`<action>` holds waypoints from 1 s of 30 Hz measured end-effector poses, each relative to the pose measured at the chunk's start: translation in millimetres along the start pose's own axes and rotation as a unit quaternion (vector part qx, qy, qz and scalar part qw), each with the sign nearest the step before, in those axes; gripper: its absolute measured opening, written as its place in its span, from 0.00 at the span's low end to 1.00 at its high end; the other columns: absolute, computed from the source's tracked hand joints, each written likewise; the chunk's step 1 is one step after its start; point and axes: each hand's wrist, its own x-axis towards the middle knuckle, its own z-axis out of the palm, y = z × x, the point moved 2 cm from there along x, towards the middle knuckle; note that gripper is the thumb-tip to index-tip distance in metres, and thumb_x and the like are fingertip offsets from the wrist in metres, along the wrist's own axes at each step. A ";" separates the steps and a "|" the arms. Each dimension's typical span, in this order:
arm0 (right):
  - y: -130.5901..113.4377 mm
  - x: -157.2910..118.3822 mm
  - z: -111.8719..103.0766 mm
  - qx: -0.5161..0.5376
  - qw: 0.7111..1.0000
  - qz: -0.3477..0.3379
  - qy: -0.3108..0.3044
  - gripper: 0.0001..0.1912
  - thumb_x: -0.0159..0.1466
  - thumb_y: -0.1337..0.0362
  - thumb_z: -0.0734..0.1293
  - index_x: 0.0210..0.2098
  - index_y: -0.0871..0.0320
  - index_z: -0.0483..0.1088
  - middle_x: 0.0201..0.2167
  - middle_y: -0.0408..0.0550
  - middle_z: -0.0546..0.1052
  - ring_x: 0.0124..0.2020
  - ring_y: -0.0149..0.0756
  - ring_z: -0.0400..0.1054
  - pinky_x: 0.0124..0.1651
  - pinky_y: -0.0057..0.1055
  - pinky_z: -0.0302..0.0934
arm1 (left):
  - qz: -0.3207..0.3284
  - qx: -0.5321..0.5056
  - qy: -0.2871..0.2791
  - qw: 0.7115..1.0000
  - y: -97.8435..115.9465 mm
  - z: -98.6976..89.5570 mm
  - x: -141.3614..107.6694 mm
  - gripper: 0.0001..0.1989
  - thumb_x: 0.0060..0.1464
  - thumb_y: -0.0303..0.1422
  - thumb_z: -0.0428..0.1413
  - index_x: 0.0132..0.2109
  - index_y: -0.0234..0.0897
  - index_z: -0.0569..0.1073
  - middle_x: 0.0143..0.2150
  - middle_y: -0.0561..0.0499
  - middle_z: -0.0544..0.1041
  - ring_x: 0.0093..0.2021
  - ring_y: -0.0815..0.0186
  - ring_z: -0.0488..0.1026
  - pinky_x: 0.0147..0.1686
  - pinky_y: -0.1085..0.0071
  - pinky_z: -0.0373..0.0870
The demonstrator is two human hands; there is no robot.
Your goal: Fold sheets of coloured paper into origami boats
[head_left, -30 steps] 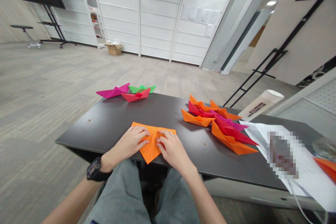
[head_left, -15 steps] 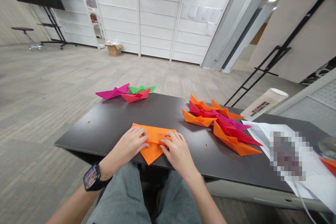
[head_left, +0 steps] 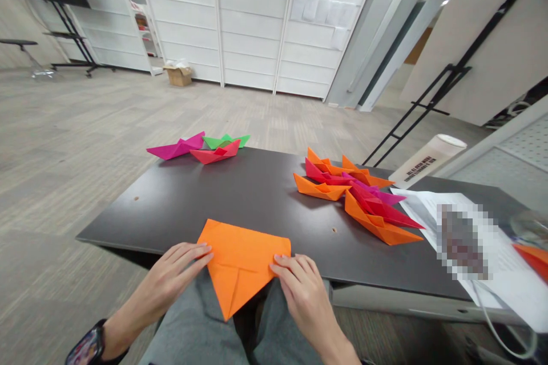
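The folded orange paper sheet [head_left: 245, 251], flat and five-sided, is at the near edge of the dark, smooth-topped table [head_left: 205, 194], its lower point reaching past that edge over your grey fabric trousers [head_left: 192, 325]. Crisp creases run across it and down to the point.

From the left, you wear a black watch with a rectangular face [head_left: 88, 348] on your left wrist. By the table's far-left corner sits a pointed magenta paper boat [head_left: 175, 149]. Your left hand [head_left: 180, 268] grips the sheet's left side at the fingertips. Beyond, along the far edge, a red paper boat [head_left: 216, 153] stands in front of a green paper boat [head_left: 225, 140]. Your right hand [head_left: 302, 285] grasps the sheet's right side, fingers bent. Farther right, a tight cluster of sharp-ended orange, red and magenta paper boats [head_left: 377, 211] reaches toward the far edge. Next come a white cylinder with black lettering [head_left: 428, 161], then smooth white printed sheets [head_left: 509, 279] overhanging the near edge.
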 end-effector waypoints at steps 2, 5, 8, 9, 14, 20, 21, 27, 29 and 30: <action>-7.8 0.7 -13.6 0.058 0.998 0.011 0.036 0.14 0.68 0.75 0.61 0.48 0.54 0.73 0.39 0.47 0.80 0.38 0.38 0.73 0.44 0.39 0.67 | -0.026 -0.049 0.049 0.997 2.2 -10.7 -2.7 0.14 0.63 0.23 0.51 0.51 0.43 0.75 0.46 0.50 0.81 0.47 0.63 0.77 0.51 0.66 0.71; -15.3 14.8 -43.4 0.162 0.982 0.071 0.063 0.11 0.68 0.72 0.63 0.45 0.52 0.73 0.35 0.45 0.79 0.36 0.35 0.72 0.40 0.32 0.67 | -0.142 -0.160 0.104 0.971 3.3 -33.3 13.3 0.09 0.60 0.27 0.55 0.46 0.44 0.73 0.41 0.52 0.81 0.42 0.64 0.79 0.45 0.70 0.75; -2.4 39.4 -58.3 0.214 0.957 0.174 0.086 0.09 0.66 0.67 0.65 0.46 0.53 0.73 0.38 0.46 0.79 0.38 0.35 0.73 0.40 0.30 0.67 | -0.275 -0.286 0.108 0.912 -7.0 -45.3 45.9 0.12 0.57 0.34 0.58 0.47 0.43 0.66 0.35 0.54 0.79 0.36 0.64 0.80 0.38 0.69 0.78; 7.1 48.2 -55.4 0.226 0.950 0.203 0.075 0.11 0.65 0.67 0.66 0.47 0.54 0.72 0.37 0.46 0.79 0.37 0.35 0.73 0.38 0.29 0.67 | -0.307 -0.319 0.083 0.893 -13.2 -43.2 57.6 0.14 0.57 0.36 0.58 0.47 0.42 0.64 0.34 0.54 0.79 0.36 0.63 0.80 0.38 0.68 0.78; 57.9 75.8 -8.6 0.158 0.959 0.234 0.007 0.14 0.60 0.71 0.66 0.46 0.57 0.72 0.36 0.45 0.76 0.32 0.35 0.70 0.41 0.34 0.67 | -0.330 -0.289 0.013 0.899 -44.5 -3.3 92.6 0.18 0.52 0.36 0.57 0.48 0.39 0.63 0.33 0.52 0.78 0.31 0.63 0.77 0.35 0.64 0.76; 59.2 67.2 2.1 0.012 0.992 0.125 0.016 0.16 0.63 0.74 0.63 0.46 0.55 0.74 0.49 0.53 0.75 0.51 0.45 0.69 0.53 0.45 0.65 | -0.202 -0.118 0.021 0.972 -45.4 18.7 80.7 0.06 0.59 0.31 0.51 0.41 0.39 0.72 0.43 0.47 0.77 0.45 0.60 0.76 0.47 0.62 0.74; 56.5 64.9 -0.4 0.004 0.994 0.105 0.000 0.16 0.64 0.75 0.62 0.46 0.55 0.75 0.49 0.52 0.76 0.52 0.45 0.69 0.53 0.45 0.66 | -0.180 -0.109 0.009 0.978 -44.7 16.8 76.8 0.07 0.60 0.30 0.50 0.41 0.39 0.73 0.43 0.47 0.78 0.46 0.60 0.76 0.47 0.63 0.74; 46.2 44.2 -15.6 0.009 0.994 0.062 -0.095 0.20 0.67 0.71 0.62 0.57 0.54 0.71 0.57 0.52 0.75 0.59 0.43 0.69 0.60 0.48 0.62 | -0.079 -0.068 -0.080 0.991 -36.4 1.4 51.6 0.15 0.61 0.34 0.54 0.54 0.40 0.76 0.54 0.48 0.80 0.54 0.59 0.76 0.57 0.62 0.72; 43.1 35.3 -20.2 0.013 0.991 0.065 -0.119 0.26 0.66 0.65 0.66 0.63 0.54 0.65 0.63 0.53 0.69 0.64 0.45 0.64 0.66 0.53 0.55 | -0.062 -0.050 -0.092 0.993 -31.8 -1.5 43.0 0.24 0.57 0.39 0.60 0.59 0.39 0.72 0.58 0.45 0.77 0.57 0.56 0.74 0.59 0.59 0.71; 41.4 31.1 -22.2 0.015 0.989 0.065 -0.131 0.30 0.64 0.62 0.68 0.65 0.54 0.62 0.64 0.53 0.67 0.65 0.46 0.61 0.67 0.55 0.51 | -0.055 -0.045 -0.094 0.993 -29.8 -2.5 39.2 0.26 0.55 0.39 0.61 0.60 0.39 0.71 0.59 0.44 0.76 0.58 0.55 0.74 0.59 0.59 0.71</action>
